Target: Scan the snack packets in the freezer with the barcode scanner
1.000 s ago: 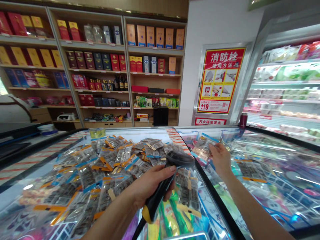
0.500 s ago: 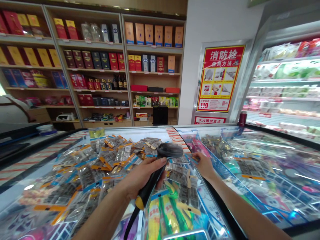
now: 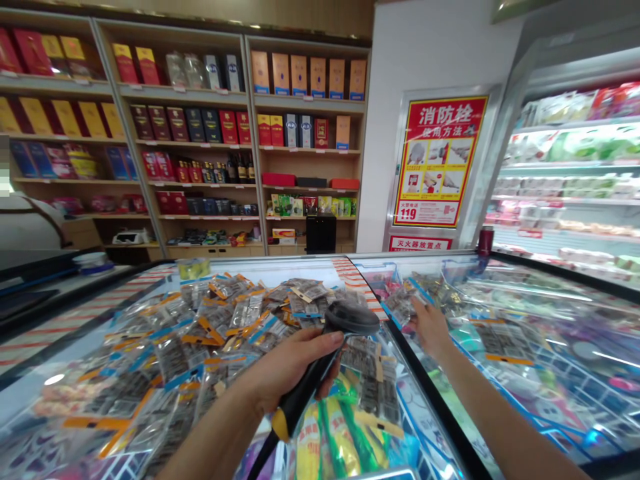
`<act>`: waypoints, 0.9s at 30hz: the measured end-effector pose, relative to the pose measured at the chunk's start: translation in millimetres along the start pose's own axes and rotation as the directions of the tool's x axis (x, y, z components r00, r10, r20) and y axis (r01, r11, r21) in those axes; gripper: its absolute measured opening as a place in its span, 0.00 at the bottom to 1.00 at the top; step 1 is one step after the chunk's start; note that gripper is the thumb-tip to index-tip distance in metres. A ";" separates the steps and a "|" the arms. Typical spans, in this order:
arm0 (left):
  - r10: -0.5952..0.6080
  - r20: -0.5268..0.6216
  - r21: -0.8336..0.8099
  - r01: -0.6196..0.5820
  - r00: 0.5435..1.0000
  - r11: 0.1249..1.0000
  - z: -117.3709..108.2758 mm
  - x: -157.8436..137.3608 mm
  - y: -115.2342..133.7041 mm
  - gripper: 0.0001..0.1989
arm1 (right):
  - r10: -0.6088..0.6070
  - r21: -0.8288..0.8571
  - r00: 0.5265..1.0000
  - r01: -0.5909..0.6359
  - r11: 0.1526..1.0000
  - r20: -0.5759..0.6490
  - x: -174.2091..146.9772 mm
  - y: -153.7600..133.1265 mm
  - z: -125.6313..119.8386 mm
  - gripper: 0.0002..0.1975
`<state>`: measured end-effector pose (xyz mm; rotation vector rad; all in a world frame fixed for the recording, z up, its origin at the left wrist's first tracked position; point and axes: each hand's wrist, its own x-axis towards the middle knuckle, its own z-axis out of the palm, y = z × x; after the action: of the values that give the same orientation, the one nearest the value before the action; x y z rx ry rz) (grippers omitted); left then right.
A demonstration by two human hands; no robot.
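Note:
My left hand [image 3: 305,360] is wrapped round the handle of a black barcode scanner [image 3: 353,319] with a yellow collar near its cord. Its head points away from me. To the right, my right hand [image 3: 431,328] pinches a clear packet with a blue edge [image 3: 400,303], held above the right half of the glass-topped freezer. Many similar packets [image 3: 240,310], with orange or blue edges and dark contents, lie heaped on the left glass. A few more packets [image 3: 380,393] lie just beyond the scanner's right side. Part of the scanner handle is hidden by my fingers.
Another packet [image 3: 505,340] lies on the right glass. A dark frame bar [image 3: 440,407] divides the freezer top [image 3: 270,263]. Yellow-green bags [image 3: 330,433] show below the glass. A dark red cylinder [image 3: 485,241] stands at the far edge. Boxed goods fill the shelves [image 3: 307,100] behind.
My right hand has moved rightward across the dividing bar with the packet, which now shows more fully. My left hand and the scanner have shifted slightly right and down.

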<state>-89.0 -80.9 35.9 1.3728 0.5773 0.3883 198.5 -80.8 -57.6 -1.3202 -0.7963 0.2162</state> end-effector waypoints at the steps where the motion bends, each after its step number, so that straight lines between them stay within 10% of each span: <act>1: -0.010 0.002 0.012 0.010 1.000 1.000 0.9 0.8 -1.7 0.18 | 0.063 0.069 0.998 -0.063 0.996 0.010 2.4 -2.7 -1.7 0.11; 9: -0.044 0.010 0.058 0.043 0.999 0.997 1.8 6.2 -9.1 0.18 | 0.465 0.398 0.881 -0.459 0.794 0.088 2.9 -33.2 -6.3 0.03; 27: 0.002 0.061 0.062 -0.006 0.998 0.998 0.7 4.7 -7.0 0.17 | 0.423 0.400 0.900 -0.429 0.810 0.110 -0.8 -44.9 -3.9 0.05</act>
<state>-85.3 -79.9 28.3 1.4410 0.5397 0.3329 187.4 -96.5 -16.9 -1.0702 -0.4179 0.7200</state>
